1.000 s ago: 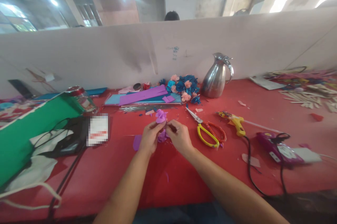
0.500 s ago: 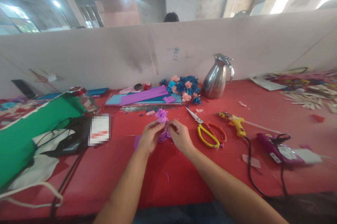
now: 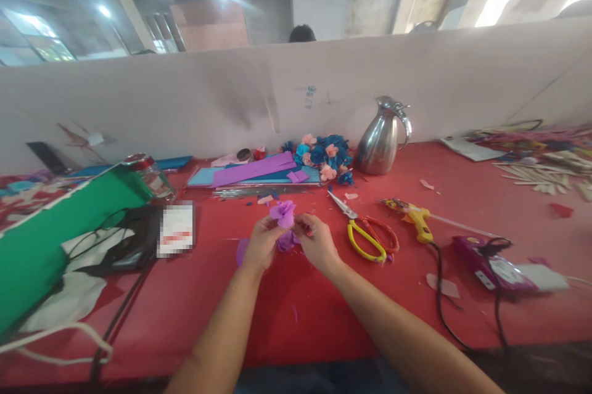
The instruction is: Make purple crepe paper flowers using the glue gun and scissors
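A purple paper flower (image 3: 283, 214) with ruffled petals is pinched by its base in my left hand (image 3: 263, 243). My right hand (image 3: 318, 240) is closed at the flower's right edge, its thumb and forefinger pinching a petal there. Beneath and between the hands, more purple paper petals (image 3: 287, 242) lie on the red table. Another purple paper piece (image 3: 241, 250) is partly hidden behind my left hand. Just right of my right hand lie scissors (image 3: 367, 240) with one yellow and one red handle.
Behind the hands are purple and blue paper strips (image 3: 254, 169) and blue and pink paper flowers (image 3: 329, 156). A steel jug (image 3: 379, 138) stands by the white partition (image 3: 208, 98). To the right lie a yellow glue gun (image 3: 419, 221), its cord and a purple power strip (image 3: 493, 264). A green board (image 3: 78, 233) leans left.
The flower has tilted so its open face turns toward me, and more of its petals show. Both hands stay in nearly the same place.
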`<action>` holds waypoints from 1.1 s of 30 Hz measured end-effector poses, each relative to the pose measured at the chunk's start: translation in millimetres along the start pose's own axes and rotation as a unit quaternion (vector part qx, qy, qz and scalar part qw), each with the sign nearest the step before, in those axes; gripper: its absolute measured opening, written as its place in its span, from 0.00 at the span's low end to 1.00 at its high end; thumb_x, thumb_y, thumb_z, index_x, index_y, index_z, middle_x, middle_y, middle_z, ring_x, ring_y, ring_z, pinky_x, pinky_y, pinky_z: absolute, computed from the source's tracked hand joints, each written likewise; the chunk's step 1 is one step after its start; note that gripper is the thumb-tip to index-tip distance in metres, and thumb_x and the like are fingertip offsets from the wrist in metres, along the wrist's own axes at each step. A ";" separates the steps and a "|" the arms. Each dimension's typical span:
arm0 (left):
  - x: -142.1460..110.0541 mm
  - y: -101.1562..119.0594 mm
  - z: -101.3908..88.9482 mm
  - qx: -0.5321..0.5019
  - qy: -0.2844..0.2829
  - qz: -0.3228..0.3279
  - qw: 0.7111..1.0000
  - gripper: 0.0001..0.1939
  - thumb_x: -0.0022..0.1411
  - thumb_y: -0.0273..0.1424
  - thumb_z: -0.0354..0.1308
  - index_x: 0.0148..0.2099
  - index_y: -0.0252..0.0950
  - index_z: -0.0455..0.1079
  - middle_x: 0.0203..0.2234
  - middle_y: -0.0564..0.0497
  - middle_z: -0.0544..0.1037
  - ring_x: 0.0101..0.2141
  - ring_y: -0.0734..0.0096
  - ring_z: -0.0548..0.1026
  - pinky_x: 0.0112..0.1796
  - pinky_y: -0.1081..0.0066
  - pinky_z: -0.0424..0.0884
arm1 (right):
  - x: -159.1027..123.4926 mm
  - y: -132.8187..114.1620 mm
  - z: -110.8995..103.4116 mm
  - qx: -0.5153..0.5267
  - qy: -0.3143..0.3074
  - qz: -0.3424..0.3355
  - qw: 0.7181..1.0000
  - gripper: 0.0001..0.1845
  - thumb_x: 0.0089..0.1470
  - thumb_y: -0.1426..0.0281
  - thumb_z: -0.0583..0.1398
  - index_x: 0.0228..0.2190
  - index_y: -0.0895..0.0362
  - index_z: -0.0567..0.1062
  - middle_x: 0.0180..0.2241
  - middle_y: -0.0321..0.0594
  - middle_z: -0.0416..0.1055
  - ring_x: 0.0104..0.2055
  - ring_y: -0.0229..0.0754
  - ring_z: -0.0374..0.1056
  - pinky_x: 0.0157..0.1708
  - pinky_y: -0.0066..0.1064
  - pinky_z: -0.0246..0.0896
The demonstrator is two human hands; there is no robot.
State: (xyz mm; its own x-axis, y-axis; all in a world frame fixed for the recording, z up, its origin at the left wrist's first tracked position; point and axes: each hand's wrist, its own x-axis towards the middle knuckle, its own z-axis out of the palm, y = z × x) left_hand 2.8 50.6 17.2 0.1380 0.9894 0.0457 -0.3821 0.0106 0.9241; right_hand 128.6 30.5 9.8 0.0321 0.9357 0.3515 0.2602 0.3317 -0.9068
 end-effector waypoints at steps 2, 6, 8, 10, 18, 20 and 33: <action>-1.1 0.0 -0.3 0.022 -0.011 0.015 1.000 0.13 0.40 0.28 0.70 0.34 0.36 0.78 0.30 0.50 0.80 0.35 0.67 0.75 0.40 0.69 0.68 | 0.6 2.2 0.3 -0.009 0.009 -0.020 1.000 0.08 0.50 0.71 0.55 0.28 0.55 0.75 0.26 0.38 0.71 0.29 0.40 0.62 0.31 0.30 0.56; -3.6 2.0 0.0 0.068 -0.018 0.050 0.996 0.14 0.40 0.26 0.69 0.34 0.37 0.77 0.30 0.50 0.78 0.35 0.66 0.74 0.37 0.70 0.68 | 1.2 7.5 1.2 -0.002 0.021 -0.051 0.998 0.08 0.48 0.73 0.54 0.26 0.55 0.73 0.26 0.38 0.70 0.31 0.41 0.62 0.33 0.31 0.57; -4.8 4.2 0.7 0.095 -0.032 0.075 0.992 0.13 0.41 0.26 0.68 0.35 0.37 0.77 0.31 0.50 0.77 0.36 0.66 0.73 0.37 0.71 0.68 | 1.1 9.2 1.5 0.005 0.024 -0.061 0.998 0.07 0.47 0.74 0.53 0.25 0.55 0.71 0.26 0.38 0.69 0.31 0.41 0.62 0.34 0.31 0.57; -5.8 7.1 1.7 0.122 -0.040 0.098 0.987 0.12 0.44 0.27 0.67 0.35 0.37 0.77 0.33 0.49 0.77 0.37 0.64 0.73 0.37 0.71 0.68 | 0.9 10.1 1.6 0.015 0.021 -0.066 0.998 0.07 0.47 0.74 0.53 0.25 0.55 0.71 0.26 0.38 0.69 0.31 0.40 0.62 0.33 0.30 0.57; -7.5 16.4 5.5 0.213 0.010 0.141 0.967 0.06 0.42 0.26 0.67 0.27 0.41 0.77 0.32 0.51 0.76 0.38 0.62 0.71 0.42 0.70 0.65 | 0.5 21.8 8.6 0.096 -0.010 -0.012 0.995 0.10 0.41 0.75 0.53 0.27 0.56 0.72 0.27 0.37 0.69 0.29 0.39 0.64 0.31 0.28 0.60; -6.9 15.4 6.0 0.226 0.015 0.155 0.961 0.07 0.42 0.25 0.66 0.27 0.42 0.77 0.32 0.51 0.76 0.38 0.62 0.70 0.42 0.70 0.65 | 0.6 24.6 10.9 0.106 -0.006 0.015 0.994 0.12 0.40 0.75 0.53 0.30 0.56 0.72 0.28 0.37 0.70 0.29 0.38 0.64 0.30 0.28 0.61; -6.1 7.2 1.6 0.245 -0.045 0.125 0.960 0.11 0.50 0.28 0.63 0.39 0.43 0.76 0.36 0.48 0.77 0.41 0.57 0.72 0.46 0.65 0.64 | 20.6 -10.4 -32.5 0.303 -0.054 0.160 0.938 0.26 0.51 0.47 0.54 0.25 0.58 0.73 0.26 0.41 0.71 0.27 0.38 0.65 0.28 0.28 0.60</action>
State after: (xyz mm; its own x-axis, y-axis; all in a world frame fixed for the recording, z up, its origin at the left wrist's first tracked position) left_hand 0.6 44.4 24.2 0.1851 0.9350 0.3026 0.0598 -0.3181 0.9462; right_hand 158.0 42.4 34.0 -0.0915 0.9949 0.0420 -0.3438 0.0080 -0.9390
